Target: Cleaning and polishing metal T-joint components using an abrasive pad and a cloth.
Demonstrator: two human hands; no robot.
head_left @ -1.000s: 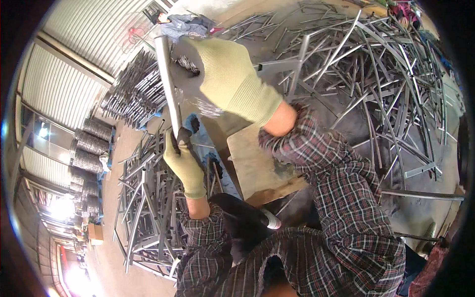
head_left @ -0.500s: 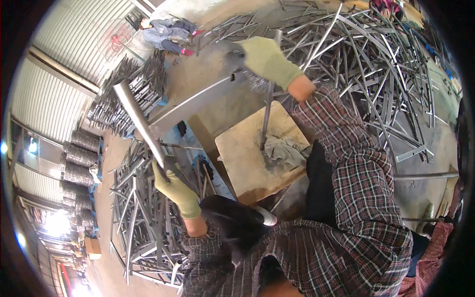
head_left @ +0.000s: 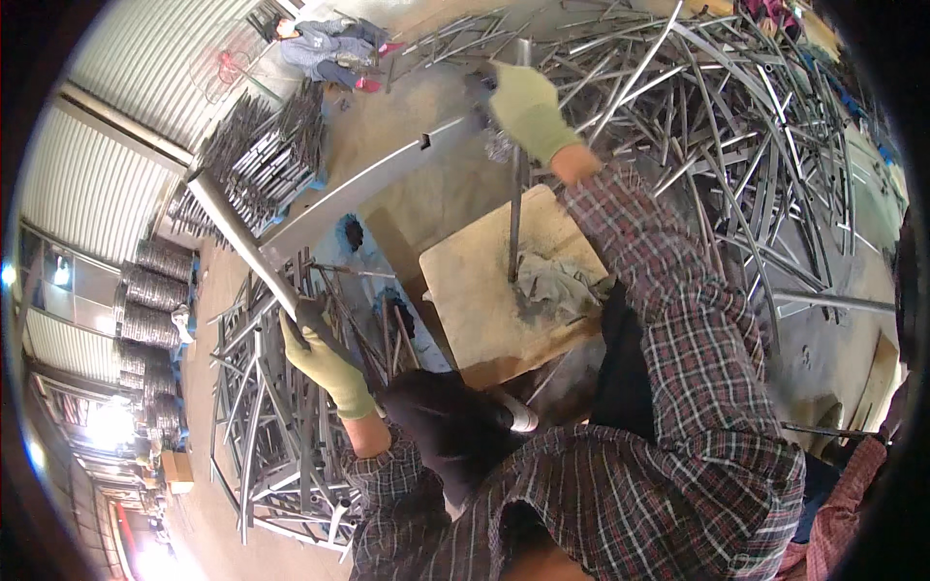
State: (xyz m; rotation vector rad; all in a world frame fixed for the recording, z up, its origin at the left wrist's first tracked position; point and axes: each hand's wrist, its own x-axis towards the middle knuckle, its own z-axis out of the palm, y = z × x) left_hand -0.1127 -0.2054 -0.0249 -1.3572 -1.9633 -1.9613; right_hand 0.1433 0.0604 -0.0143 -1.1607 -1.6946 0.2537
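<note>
A T-shaped metal piece, a grey flat bar with a notch (head_left: 358,189) joined to a round tube (head_left: 237,232), hangs in front of me at the left. My left hand (head_left: 327,363), in a yellow glove with a dark palm, is closed round the tube's near end. At the far end of the bar my right hand (head_left: 531,111), gloved alike, is closed on it; its fingertips are blurred and partly hidden. Beside that hand a dark upright post (head_left: 515,213) stands on a wooden board (head_left: 475,261). A crumpled grey cloth (head_left: 557,286) lies by its foot.
Loose metal tubes and frames lie in a big heap (head_left: 717,145) at the right and another (head_left: 271,407) at the left. Stacked bars (head_left: 281,145) and wire coils (head_left: 155,310) stand further left. A person (head_left: 329,48) sits at the back near a red fan (head_left: 231,68).
The metal piece has moved left, with my left hand shifting left. My right hand has come slightly up and its sleeve has moved left.
</note>
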